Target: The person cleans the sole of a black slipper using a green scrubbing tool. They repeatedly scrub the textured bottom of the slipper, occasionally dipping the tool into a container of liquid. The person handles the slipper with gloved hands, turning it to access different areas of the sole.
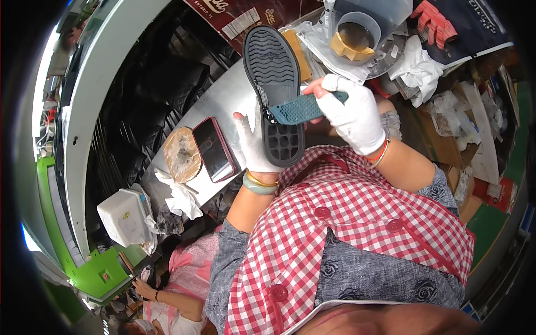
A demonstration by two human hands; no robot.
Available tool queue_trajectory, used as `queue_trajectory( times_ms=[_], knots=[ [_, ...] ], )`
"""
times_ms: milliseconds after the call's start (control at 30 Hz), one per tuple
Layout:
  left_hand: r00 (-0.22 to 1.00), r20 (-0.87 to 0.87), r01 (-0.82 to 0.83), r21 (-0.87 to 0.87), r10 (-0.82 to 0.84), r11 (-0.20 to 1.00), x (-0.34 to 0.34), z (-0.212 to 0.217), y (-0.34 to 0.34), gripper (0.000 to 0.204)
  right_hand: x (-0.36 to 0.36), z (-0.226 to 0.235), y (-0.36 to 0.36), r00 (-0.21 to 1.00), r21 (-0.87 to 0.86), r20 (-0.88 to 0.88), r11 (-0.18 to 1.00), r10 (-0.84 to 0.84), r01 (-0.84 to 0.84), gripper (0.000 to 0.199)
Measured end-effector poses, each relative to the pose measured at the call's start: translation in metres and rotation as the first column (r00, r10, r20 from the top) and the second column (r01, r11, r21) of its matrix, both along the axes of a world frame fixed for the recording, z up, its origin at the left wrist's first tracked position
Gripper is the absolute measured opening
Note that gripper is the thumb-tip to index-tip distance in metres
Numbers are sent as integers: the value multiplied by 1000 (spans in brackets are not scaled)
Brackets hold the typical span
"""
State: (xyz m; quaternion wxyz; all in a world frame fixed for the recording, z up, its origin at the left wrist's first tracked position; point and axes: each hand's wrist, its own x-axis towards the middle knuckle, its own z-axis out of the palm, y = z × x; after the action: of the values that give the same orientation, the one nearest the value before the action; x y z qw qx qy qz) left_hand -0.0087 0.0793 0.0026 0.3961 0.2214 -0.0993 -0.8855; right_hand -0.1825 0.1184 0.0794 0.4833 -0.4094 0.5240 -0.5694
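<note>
Shoe sole: a black rubber shoe sole (274, 84) stood tread-side up in front of the person's chest, toe end pointing away from the body, heel end nearest the checked shirt.
Left hand: the white-gloved left hand (252, 146) was closed around the heel half of the shoe sole from the left and underneath, thumb tip showing bare beside the sole's left edge; a green bangle sat at that wrist.
Right hand: the white-gloved right hand (353, 114) was pinched shut on a teal textured strip (304, 108), bare fingertips poking out of the glove at the strip's upper edge.
Strip against sole: the teal textured strip lay across the sole's waist, its left end touching the tread just above the heel grid, its right end inside the right-hand pinch, to the right of the sole.
Phone: a dark smartphone in a red case (214, 148) lay on the metal worktop (223, 97), just left of the sole's heel and apart from the left hand.
Round pad: a brown, dusty round pad (182, 154) sat left of the phone, touching its edge.
Rag: a crumpled white rag (183, 196) lay below the round pad, at the worktop's near edge.
Container: a clear plastic tub (357, 28) holding a yellowish piece stood beyond the sole's toe, to its right.
</note>
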Motion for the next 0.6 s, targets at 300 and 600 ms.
queue_trajectory(
  times_ms=[300,600],
  knots=[
    [967,-255,6,-20,-11,1000,-3,11,-6,85,16,-3,16,998,-7,-40,999,42,-42,14],
    [851,-521,95,29,-66,995,1,11,-3,85,8,8,25,936,-124,-308,968,170,-217,11]
  ],
)
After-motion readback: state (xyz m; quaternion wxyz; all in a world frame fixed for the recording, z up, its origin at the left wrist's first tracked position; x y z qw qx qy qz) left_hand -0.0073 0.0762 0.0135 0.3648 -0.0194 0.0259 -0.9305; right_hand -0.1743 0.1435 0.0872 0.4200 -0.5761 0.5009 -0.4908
